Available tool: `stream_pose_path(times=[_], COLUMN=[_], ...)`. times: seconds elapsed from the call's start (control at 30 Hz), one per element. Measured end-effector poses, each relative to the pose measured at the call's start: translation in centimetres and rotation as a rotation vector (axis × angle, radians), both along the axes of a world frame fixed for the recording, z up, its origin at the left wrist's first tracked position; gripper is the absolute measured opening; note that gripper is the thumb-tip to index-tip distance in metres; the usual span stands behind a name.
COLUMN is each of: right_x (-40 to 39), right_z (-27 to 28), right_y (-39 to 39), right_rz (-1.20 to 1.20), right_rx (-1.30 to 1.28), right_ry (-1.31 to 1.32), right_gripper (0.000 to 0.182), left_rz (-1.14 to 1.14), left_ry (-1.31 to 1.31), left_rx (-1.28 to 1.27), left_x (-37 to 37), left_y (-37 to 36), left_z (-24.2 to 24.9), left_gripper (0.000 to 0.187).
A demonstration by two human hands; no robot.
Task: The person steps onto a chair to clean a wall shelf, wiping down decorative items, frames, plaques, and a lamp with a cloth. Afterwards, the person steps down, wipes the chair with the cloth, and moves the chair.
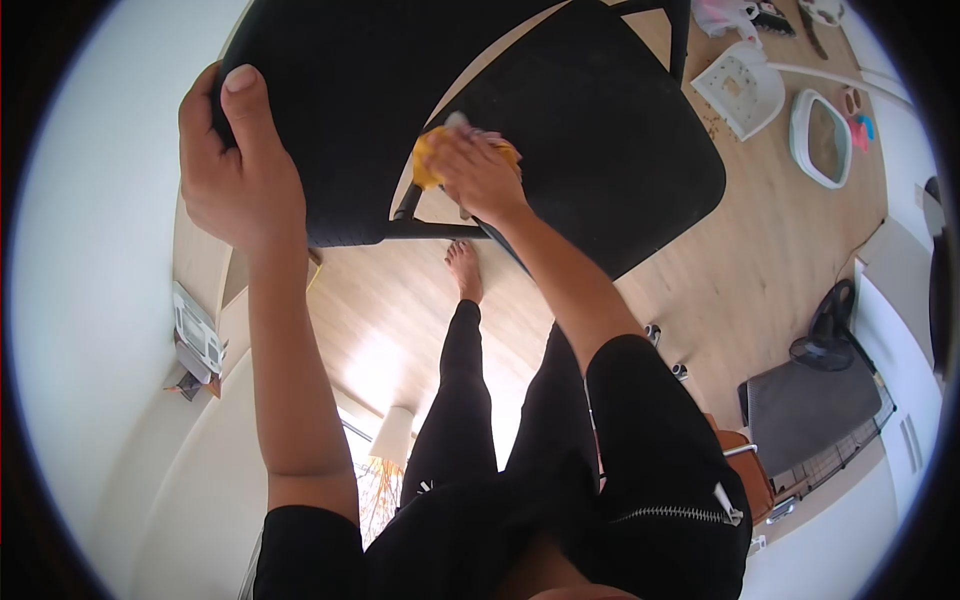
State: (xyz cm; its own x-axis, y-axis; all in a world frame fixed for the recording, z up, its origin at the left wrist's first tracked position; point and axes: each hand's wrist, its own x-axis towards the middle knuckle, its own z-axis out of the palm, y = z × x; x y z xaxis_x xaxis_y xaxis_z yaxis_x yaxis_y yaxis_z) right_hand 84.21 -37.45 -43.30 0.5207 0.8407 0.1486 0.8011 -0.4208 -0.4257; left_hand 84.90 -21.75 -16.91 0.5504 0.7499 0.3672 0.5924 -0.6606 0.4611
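Note:
A black chair with a backrest (330,110) and a flat seat (610,130) fills the upper middle of the view. My left hand (240,180) grips the backrest's outer edge, thumb on the near face and the other fingers partly hidden behind it. My right hand (480,178), blurred by motion, is closed on a yellow cloth (430,160) at the seat's left edge, close to the backrest. A black tube (430,230) of the chair's frame shows below the cloth.
At upper right on the wooden floor (700,290) lie a white dustpan (755,110) with debris and a litter box (800,130). A black fan (825,350) stands by a grey-topped piece (810,405) at right. A lamp (392,432) is behind my legs.

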Motion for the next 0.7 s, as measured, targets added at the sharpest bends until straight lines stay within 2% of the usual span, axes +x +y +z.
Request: stream_pose_path(times=[0.03,0.1,0.13,0.17,0.2,0.27,0.37,0.43,0.47,0.5,0.53,0.6,0.7], right_x=[0.3,6.2,9.8,13.0,16.0,18.8,15.3,12.4,11.7,11.3,10.8,9.8,11.8], right_z=[-0.7,0.8,4.6,3.4,2.4,0.0,2.1,3.8,3.6,4.5,3.6,-0.6,-1.3], right_y=[0.3,-1.3,-2.5,-4.1,-7.0,-13.5,-13.5,-8.3,-5.3,-2.0,0.3,2.5,0.2], right_rz=[0.2,0.339,0.144,-0.147,-0.4,-0.657,-0.686,-0.612,-0.514,-0.407,-0.327,-0.297,-0.254], right_rx=[0.061,-0.107,-0.262,-0.235,-0.157,-0.065,0.03,0.052,0.097,0.008,0.049,0.117,0.026], right_ry=[-0.078,0.169,0.203,0.167,0.16,-0.139,-0.326,-0.254,-0.145,0.001,-0.11,-0.119,-0.119], right_gripper=[0.055,0.051,0.045,0.039,0.04,0.042,0.043,0.044,0.045,0.044,0.039,0.038,0.04], left_rz=[-0.016,-0.032,-0.041,-0.046,-0.043,-0.03,0.012,0.025,0.05,0.045,0.026,0.056,0.11], left_ry=[0.001,0.005,0.003,0.002,-0.001,0.018,0.016,0.023,0.036,0.053,0.039,0.011,0.089], left_rx=[-0.007,-0.009,0.0,0.005,0.001,0.03,0.03,0.029,0.043,0.082,0.081,0.071,0.114], left_x=[-0.1,-0.1,-0.1,-0.2,-0.2,-0.1,0.1,0.1,0.1,0.0,0.1,0.2,0.0], left_y=[0.0,0.1,0.0,-0.1,0.0,-0.1,-0.4,-0.5,-0.5,-0.1,0.0,-0.1,0.1], left_z=[-0.1,0.0,0.1,0.1,0.0,0.0,0.0,0.0,0.0,-0.2,-0.2,-0.3,-0.3], left_gripper=[0.051,0.051,0.051,0.051,0.051,0.051,0.05,0.05,0.049,0.05,0.05,0.051,0.053])
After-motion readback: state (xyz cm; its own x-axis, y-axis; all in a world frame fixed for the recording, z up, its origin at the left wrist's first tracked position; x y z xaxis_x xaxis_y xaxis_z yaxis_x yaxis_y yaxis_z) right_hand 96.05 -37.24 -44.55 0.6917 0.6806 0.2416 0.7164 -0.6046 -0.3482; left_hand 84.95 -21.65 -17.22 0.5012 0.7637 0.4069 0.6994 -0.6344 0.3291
